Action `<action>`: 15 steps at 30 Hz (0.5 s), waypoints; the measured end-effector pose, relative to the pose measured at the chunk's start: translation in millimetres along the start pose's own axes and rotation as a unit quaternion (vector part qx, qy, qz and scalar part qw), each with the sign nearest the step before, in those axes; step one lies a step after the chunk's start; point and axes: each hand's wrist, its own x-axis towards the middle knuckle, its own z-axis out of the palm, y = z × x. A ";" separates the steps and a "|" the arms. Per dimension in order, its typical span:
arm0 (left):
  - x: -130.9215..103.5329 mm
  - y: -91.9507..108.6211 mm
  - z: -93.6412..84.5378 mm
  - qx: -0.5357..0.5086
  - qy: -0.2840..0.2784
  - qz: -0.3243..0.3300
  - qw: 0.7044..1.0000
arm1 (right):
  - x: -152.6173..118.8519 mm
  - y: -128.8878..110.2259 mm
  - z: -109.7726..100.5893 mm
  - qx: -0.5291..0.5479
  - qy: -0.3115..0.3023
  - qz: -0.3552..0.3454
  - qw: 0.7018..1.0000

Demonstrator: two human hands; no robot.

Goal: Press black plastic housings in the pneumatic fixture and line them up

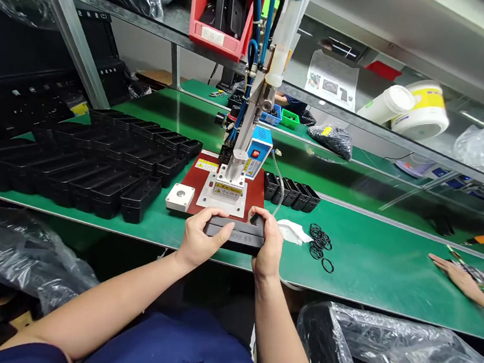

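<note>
Between both hands, in front of the press machine [234,172], is a black plastic case [239,237]. My left hand [203,236] grips its left end, thumb lying across the top. Around the right end my right hand [269,242] is closed, fingertips on the far side by a small dark part I cannot make out. To the right lie several black rubber rings [319,240] and a crumpled white sheet [293,232]. Several black plastic cases stand in rows on the left [108,191], and a shorter row [292,192] sits right of the machine.
A blue control box [258,152] stands behind the machine on the green bench [371,262]. Overhead, a shelf carries a red bin [223,23] and white tubs [422,110]. Another person's hand [457,276] rests at far right. Plastic-covered boxes [385,338] flank me below the bench edge.
</note>
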 end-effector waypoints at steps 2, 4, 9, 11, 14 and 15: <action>7.8 0.0 1.3 -0.027 -0.006 -0.043 0.999 | -5.8 -7.1 -14.7 -0.037 -0.078 -0.032 0.996; 13.9 -0.1 5.9 -0.074 -0.033 -0.098 0.992 | -15.0 -13.5 -31.0 -0.116 -0.151 -0.087 0.978; 13.3 2.8 34.0 -0.185 -0.182 -0.309 0.915 | -38.5 -12.5 -68.4 -0.257 -0.169 -0.146 0.940; 10.7 3.1 45.9 -0.191 -0.216 -0.318 0.903 | -36.9 -2.3 -89.7 -0.275 -0.116 -0.108 0.948; 7.0 -0.5 55.6 -0.150 -0.241 -0.256 0.924 | -10.8 24.4 -138.0 -0.302 0.077 -0.022 0.950; 4.9 -2.8 55.6 -0.130 -0.248 -0.228 0.933 | 4.5 35.8 -157.1 -0.308 0.161 0.015 0.938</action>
